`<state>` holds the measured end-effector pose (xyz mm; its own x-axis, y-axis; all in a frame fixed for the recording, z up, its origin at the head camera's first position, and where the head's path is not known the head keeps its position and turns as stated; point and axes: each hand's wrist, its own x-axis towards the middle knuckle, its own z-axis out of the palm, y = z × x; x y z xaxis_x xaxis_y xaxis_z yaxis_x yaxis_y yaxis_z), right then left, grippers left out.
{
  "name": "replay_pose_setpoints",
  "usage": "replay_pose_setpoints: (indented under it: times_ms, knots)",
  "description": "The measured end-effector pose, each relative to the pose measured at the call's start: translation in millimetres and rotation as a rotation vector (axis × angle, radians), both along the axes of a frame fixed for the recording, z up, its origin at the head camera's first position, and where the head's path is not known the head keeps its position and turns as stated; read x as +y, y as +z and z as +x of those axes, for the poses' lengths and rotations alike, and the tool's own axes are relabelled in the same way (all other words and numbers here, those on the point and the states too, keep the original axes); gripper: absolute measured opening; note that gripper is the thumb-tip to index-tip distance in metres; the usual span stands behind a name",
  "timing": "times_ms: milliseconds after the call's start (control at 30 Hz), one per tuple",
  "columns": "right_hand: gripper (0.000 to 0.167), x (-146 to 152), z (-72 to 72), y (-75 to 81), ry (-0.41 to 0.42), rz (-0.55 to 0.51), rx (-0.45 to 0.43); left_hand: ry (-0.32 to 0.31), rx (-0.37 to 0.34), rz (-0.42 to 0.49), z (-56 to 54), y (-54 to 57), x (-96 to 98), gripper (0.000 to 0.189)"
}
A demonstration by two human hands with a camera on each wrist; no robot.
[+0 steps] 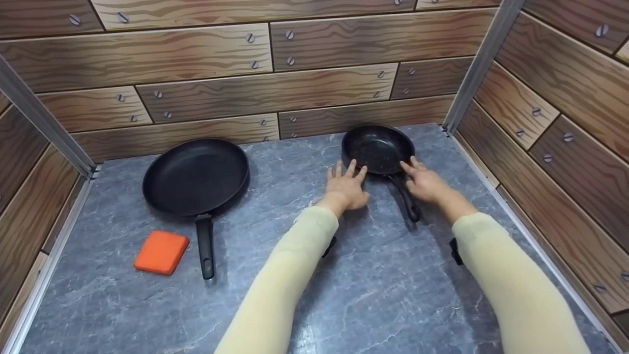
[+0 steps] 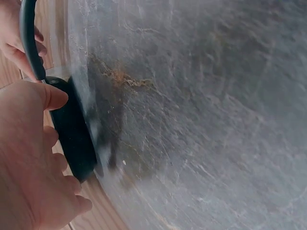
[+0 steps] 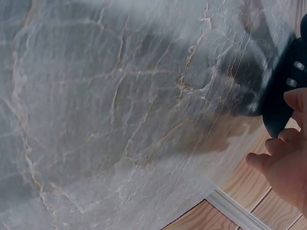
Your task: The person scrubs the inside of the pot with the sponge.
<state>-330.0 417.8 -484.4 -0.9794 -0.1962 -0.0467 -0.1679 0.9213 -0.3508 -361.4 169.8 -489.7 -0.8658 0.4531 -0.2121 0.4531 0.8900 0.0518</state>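
Observation:
A small black frying pan (image 1: 377,147) stands at the back right, its curved handle (image 1: 407,199) pointing toward me. At its left near rim is my left hand (image 1: 345,189), fingers spread and fairly straight, fingertips right at the edge. On the other side of the handle, my right hand (image 1: 426,183) reaches forward with its fingertips at the right rim. The left wrist view has the pan's dark side (image 2: 74,139) beyond the left fingers. In the right wrist view, two rivets show on the pan wall (image 3: 283,91) beside the right thumb.
A larger black frying pan (image 1: 199,177) lies at the left, its straight handle (image 1: 205,248) toward me. Left of that handle is an orange square sponge-like block (image 1: 161,252). Wood-patterned walls (image 1: 339,83) border the grey marbled surface (image 1: 383,290) at the back and both sides.

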Motion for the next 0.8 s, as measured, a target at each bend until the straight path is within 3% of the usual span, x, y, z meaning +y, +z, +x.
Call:
replay_pose_setpoints:
  times_ms: [333, 567, 800]
  knots:
    - [0.065, -4, -1.7, 0.1, -0.011, 0.02, -0.006, 0.017, 0.007, 0.049, 6.1, 10.0, -4.7, 0.075]
    - [0.064, -10, -0.8, -0.8, 0.004, 0.037, -0.031, 0.022, 0.014, 0.037, 3.4, 8.0, -10.8, 0.076]
    - [0.064, -15, 5.4, 1.2, 0.016, 0.034, -0.016, -0.006, 0.025, 0.036, 8.0, 8.3, -19.8, 0.077]
